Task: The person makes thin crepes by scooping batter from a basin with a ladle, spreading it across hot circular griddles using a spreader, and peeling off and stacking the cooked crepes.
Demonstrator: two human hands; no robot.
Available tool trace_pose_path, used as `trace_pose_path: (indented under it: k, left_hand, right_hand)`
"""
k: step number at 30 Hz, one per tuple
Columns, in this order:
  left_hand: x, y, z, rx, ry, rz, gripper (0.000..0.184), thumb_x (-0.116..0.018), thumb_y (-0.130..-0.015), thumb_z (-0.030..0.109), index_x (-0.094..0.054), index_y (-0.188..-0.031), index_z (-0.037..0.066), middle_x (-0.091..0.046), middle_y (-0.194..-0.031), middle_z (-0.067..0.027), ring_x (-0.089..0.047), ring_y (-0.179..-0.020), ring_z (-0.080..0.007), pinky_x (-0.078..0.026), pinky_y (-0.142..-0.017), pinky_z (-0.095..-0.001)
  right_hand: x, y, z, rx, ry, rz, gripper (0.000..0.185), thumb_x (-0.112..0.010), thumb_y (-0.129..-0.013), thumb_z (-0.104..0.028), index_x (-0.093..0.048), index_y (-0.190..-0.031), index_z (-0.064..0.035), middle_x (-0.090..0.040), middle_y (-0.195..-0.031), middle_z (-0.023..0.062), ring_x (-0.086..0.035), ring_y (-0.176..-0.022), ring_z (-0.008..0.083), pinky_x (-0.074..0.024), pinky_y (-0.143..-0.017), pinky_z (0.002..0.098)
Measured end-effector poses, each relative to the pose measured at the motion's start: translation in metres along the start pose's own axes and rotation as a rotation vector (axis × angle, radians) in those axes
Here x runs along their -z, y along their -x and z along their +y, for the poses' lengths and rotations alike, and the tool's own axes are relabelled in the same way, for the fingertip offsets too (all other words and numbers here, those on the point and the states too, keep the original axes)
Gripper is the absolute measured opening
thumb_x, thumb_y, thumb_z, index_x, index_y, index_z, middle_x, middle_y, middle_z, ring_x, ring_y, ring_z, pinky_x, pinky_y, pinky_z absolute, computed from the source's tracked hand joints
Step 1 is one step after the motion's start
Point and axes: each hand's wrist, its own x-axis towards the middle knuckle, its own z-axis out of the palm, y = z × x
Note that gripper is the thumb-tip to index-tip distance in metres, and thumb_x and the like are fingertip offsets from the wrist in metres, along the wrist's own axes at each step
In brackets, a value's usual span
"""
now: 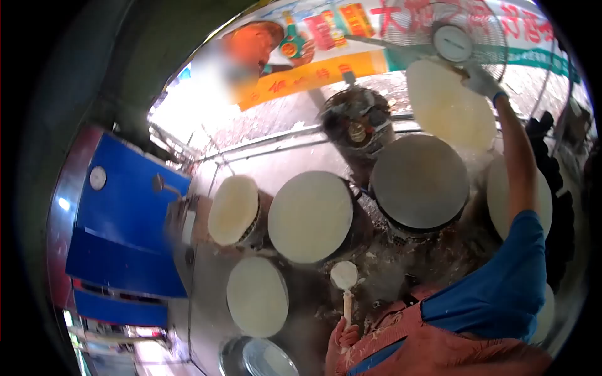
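Note:
My left hand [343, 337] is closed round the wooden handle of a ladle [344, 276], whose round head is coated with pale batter. My right hand [481, 81], in a whitish glove, is raised at the upper right and holds a large thin pancake [448, 103] by its top edge. The pancake hangs down beside a bare round griddle [420, 182]. Left of that griddle, pale batter covers another griddle [310, 217]. Two smaller covered griddles, one upper [233, 210] and one lower [257, 296], stand further left.
A fan [453, 44] stands behind my right hand. A cluttered drum [357, 122] is beyond the griddles. Another griddle [501, 194] lies under my right arm. Metal basins [266, 358] are at the bottom, a blue panel [125, 213] at the left and a banner [320, 72] at the back.

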Motion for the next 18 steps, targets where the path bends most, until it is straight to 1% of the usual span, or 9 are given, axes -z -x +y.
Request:
trace_pose_path:
  k: [4, 5, 7, 8, 10, 11, 13, 16, 18]
  left_hand:
    - [0.041, 0.028, 0.018, -0.236, -0.132, 0.088, 0.045, -0.050, -0.094, 0.045, -0.036, -0.069, 0.009, -0.032, -0.050, 0.0018, -0.032, -0.041, -0.0075, -0.030, -0.037, -0.0221]
    - [0.050, 0.039, 0.016, -0.308, -0.132, 0.091, 0.036, -0.049, -0.094, 0.043, -0.038, -0.079, 0.012, -0.033, -0.053, 0.0016, -0.033, -0.042, -0.0073, -0.030, -0.037, -0.0219]
    - [0.059, 0.061, 0.011, -0.388, -0.092, 0.014, 0.023, -0.045, -0.097, 0.038, -0.042, -0.110, 0.020, -0.033, -0.059, 0.0008, -0.033, -0.044, -0.0070, -0.031, -0.037, -0.0219]
    - [0.061, 0.076, 0.007, -0.388, -0.057, -0.068, 0.034, -0.043, -0.098, 0.035, -0.045, -0.131, 0.026, -0.034, -0.063, 0.0003, -0.033, -0.046, -0.0069, -0.031, -0.038, -0.0220]
    - [0.059, 0.076, -0.009, -0.446, -0.012, -0.059, 0.035, -0.043, -0.098, 0.036, -0.043, -0.132, 0.026, -0.034, -0.065, 0.0006, -0.034, -0.046, -0.0062, -0.030, -0.037, -0.0207]
    - [0.065, 0.092, -0.014, -0.457, 0.000, -0.071, 0.030, -0.044, -0.098, 0.037, -0.044, -0.123, 0.022, -0.034, -0.063, 0.0007, -0.034, -0.045, -0.0065, -0.030, -0.037, -0.0209]
    - [0.076, 0.124, -0.024, -0.478, 0.025, -0.094, 0.028, -0.046, -0.096, 0.040, -0.044, -0.105, 0.014, -0.035, -0.061, 0.0008, -0.034, -0.044, -0.0069, -0.029, -0.036, -0.0214]
    - [0.083, 0.161, -0.041, -0.496, 0.133, -0.068, 0.048, -0.049, -0.093, 0.046, -0.037, -0.066, 0.009, -0.033, -0.054, 0.0011, -0.030, -0.041, -0.0081, -0.028, -0.034, -0.0229]
    - [0.109, 0.187, -0.041, -0.533, 0.140, -0.143, 0.044, -0.049, -0.094, 0.045, -0.043, -0.072, 0.006, -0.033, -0.055, 0.0010, -0.030, -0.041, -0.0079, -0.027, -0.035, -0.0228]
  right_hand:
    - [-0.028, -0.057, -0.052, 0.245, 0.108, 0.154, 0.026, -0.057, -0.073, -0.015, -0.059, -0.095, -0.0017, -0.060, -0.078, 0.0180, -0.059, -0.073, 0.0329, -0.0451, -0.067, 0.0435]
    - [-0.018, -0.069, -0.096, 0.135, 0.205, -0.126, 0.021, -0.057, -0.074, -0.016, -0.059, -0.090, -0.0021, -0.055, -0.070, 0.0141, -0.054, -0.065, 0.0321, -0.0433, -0.063, 0.0445]
    - [-0.064, -0.111, -0.138, 0.386, 0.298, -0.087, 0.022, -0.052, -0.073, -0.008, -0.061, -0.091, -0.0007, -0.062, -0.079, 0.0211, -0.063, -0.073, 0.0330, -0.0482, -0.063, 0.0395]
    - [-0.023, -0.078, -0.232, 0.233, 0.276, -0.270, 0.022, -0.051, -0.071, -0.005, -0.061, -0.089, 0.0013, -0.063, -0.088, 0.0267, -0.064, -0.082, 0.0365, -0.0503, -0.067, 0.0412]
    - [-0.098, -0.126, -0.242, 0.364, 0.190, -0.175, 0.021, -0.057, -0.070, -0.008, -0.060, -0.088, 0.0024, -0.063, -0.082, 0.0271, -0.064, -0.072, 0.0383, -0.0486, -0.063, 0.0470]
    - [-0.140, -0.152, -0.261, 0.350, 0.238, -0.217, 0.024, -0.060, -0.068, -0.009, -0.062, -0.090, 0.0018, -0.064, -0.084, 0.0255, -0.065, -0.075, 0.0373, -0.0490, -0.063, 0.0454]
    - [-0.195, -0.188, -0.334, 0.738, 0.838, -0.577, 0.025, -0.065, -0.065, -0.010, -0.065, -0.088, -0.0003, -0.065, -0.088, 0.0236, -0.065, -0.080, 0.0353, -0.0507, -0.068, 0.0422]
    - [-0.237, -0.160, -0.468, 0.874, 0.792, -0.483, 0.025, -0.070, -0.061, -0.015, -0.070, -0.082, -0.0027, -0.067, -0.086, 0.0187, -0.065, -0.079, 0.0298, -0.0515, -0.070, 0.0383]
    - [-0.254, -0.132, -0.568, 0.856, 0.642, -0.516, 0.024, -0.070, -0.061, -0.015, -0.070, -0.081, -0.0025, -0.067, -0.083, 0.0175, -0.065, -0.073, 0.0276, -0.0512, -0.066, 0.0383]
